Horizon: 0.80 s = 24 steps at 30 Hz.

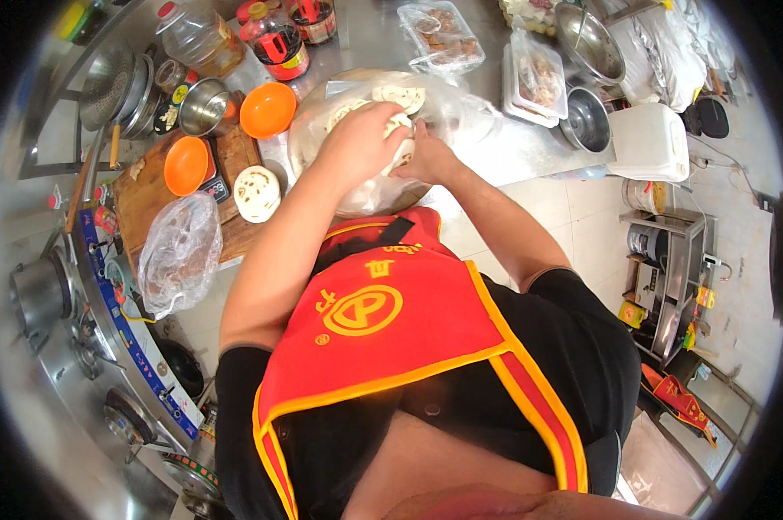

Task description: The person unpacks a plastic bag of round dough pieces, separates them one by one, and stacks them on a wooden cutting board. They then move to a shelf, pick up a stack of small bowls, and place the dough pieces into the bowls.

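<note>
Round browned flatbreads (399,97) lie in a large clear plastic bag (307,117) that is spread over a wide round container on the steel table. My left hand (365,143) reaches over them from the left, its fingers curled on the upper edge of a small stack. Against the right side of that stack, my right hand (428,156) grips with thumb and fingers. Part of the stack is hidden by both hands. Another flatbread (257,194) rests at the right edge of a wooden board (144,201), left of the bag.
Orange bowls (268,110) stand left of the bag, one on a digital scale (217,188). A crumpled plastic bag (180,253) hangs over the board's front edge. Bottles (278,42) stand behind; food trays (538,84), metal bowls (585,120) and a white container (651,143) are at right.
</note>
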### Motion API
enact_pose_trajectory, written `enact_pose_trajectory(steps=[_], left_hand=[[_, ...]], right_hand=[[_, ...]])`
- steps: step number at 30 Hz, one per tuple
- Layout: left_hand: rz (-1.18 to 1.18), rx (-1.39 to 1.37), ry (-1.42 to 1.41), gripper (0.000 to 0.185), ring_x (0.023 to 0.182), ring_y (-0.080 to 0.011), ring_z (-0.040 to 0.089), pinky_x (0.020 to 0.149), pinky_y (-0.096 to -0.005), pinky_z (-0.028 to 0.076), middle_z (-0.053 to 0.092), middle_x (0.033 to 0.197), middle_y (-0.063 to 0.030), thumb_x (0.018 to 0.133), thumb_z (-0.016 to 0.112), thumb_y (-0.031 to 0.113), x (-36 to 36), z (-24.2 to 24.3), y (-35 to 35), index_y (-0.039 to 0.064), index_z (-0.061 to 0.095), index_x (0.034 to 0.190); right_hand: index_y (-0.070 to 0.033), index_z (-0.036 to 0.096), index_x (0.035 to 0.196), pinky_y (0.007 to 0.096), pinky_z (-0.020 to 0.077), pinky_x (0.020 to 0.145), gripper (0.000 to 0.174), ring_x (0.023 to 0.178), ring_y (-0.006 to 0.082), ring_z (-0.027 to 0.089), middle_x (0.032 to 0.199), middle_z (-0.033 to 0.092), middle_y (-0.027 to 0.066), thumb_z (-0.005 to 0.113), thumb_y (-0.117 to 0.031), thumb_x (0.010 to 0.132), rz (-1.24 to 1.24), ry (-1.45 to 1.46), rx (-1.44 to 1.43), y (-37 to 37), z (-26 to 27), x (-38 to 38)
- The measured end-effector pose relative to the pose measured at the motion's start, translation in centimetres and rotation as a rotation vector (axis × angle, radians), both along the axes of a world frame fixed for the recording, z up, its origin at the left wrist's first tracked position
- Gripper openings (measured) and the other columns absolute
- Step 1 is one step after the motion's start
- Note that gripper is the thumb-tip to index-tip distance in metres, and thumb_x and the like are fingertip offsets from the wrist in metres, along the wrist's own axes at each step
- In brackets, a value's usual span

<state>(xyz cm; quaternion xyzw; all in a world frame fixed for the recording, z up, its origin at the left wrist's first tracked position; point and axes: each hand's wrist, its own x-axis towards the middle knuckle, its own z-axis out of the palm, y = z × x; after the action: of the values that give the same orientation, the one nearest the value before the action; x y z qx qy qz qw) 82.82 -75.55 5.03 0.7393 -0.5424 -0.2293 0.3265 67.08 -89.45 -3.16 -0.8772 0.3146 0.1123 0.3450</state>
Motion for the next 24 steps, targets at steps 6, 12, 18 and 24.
enact_pose_trajectory(steps=[6,12,18,24], left_hand=[[-0.082,0.455,-0.178,0.091,0.135,-0.0387,0.058,0.113,-0.0447,0.045,0.059,0.148,-0.0247,0.082,0.084,0.047,2.1,-3.2,-5.2,0.006,0.046,0.155],[-0.106,0.316,0.033,0.085,0.132,-0.0362,0.060,0.110,-0.0428,0.047,0.062,0.143,-0.0206,0.073,0.092,0.026,2.3,-2.5,-3.1,0.006,0.056,0.146],[-0.140,0.375,0.302,0.067,0.117,-0.0350,0.068,0.103,-0.0401,0.053,0.071,0.126,-0.0177,0.072,0.091,0.012,1.0,-1.0,-2.0,0.004,0.067,0.134],[-0.138,0.021,0.009,0.058,0.125,-0.0329,0.067,0.106,-0.0409,0.054,0.071,0.132,-0.0153,0.076,0.086,0.003,-0.2,-0.3,-0.1,0.009,0.071,0.131]], right_hand=[[0.007,0.042,0.150,0.0469,0.0483,0.110,0.115,0.129,0.0437,0.059,0.137,0.062,0.0282,0.100,-0.035,0.059,-0.131,-0.251,-0.020,0.4,-0.7,-1.2],[-0.001,0.052,0.137,0.0491,0.0443,0.112,0.097,0.132,0.0427,0.055,0.136,0.060,0.0227,0.100,-0.030,0.058,-0.040,-0.460,-0.132,2.1,-0.4,-3.9],[-0.005,0.056,0.129,0.0495,0.0508,0.104,0.075,0.126,0.0432,0.060,0.139,0.059,0.0214,0.096,-0.022,0.068,0.058,-0.765,0.002,2.1,-1.5,-5.1],[-0.005,0.055,0.132,0.0467,0.0557,0.101,0.072,0.122,0.0394,0.066,0.134,0.066,0.0178,0.091,-0.012,0.070,0.101,-0.827,-0.024,1.5,-0.8,-5.9]])
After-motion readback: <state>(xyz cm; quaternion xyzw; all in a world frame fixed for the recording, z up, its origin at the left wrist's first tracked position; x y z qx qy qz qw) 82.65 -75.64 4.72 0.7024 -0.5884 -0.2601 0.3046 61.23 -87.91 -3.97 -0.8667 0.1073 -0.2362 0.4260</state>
